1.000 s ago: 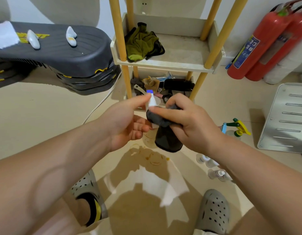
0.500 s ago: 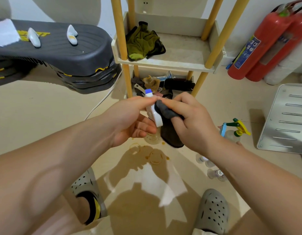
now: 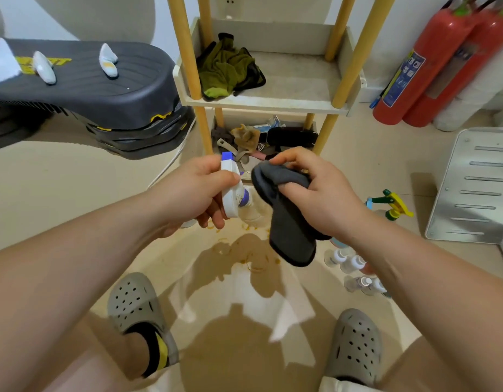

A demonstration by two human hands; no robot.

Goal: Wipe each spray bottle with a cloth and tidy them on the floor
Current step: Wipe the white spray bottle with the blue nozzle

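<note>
Holding the spray bottle [image 3: 231, 188] by its white trigger head, your left hand [image 3: 193, 190] has the thumb laid over the top and the fingers curled underneath, so the bottle hangs near the middle of the view, well clear of the floor [image 3: 75, 193]. Its blue nozzle points toward twelve o'clock, and the purple collar and pale body trail off toward five o'clock. At three o'clock from it, your right hand [image 3: 321, 193] is closed round a bunched dark grey cloth [image 3: 287, 222], whose loose end droops toward six o'clock. The cloth sits just beside the bottle, and I cannot tell whether they touch. The bottle looks like stiff, smooth plastic and probably light, though how much liquid it holds is not visible. Expect it to be slippery where damp, and expect the trigger to give if you squeeze it. A grip on the collar or the body would likely serve you better, leaving the head free for wiping. The cloth is soft and limp, so fold it over your fingertips to press it into the ridges. Several small bottles [image 3: 349, 261] stand on the floor at five o'clock from your right hand, partly hidden by your forearm, and a green and yellow sprayer [image 3: 391, 203] stands at three o'clock.
</note>
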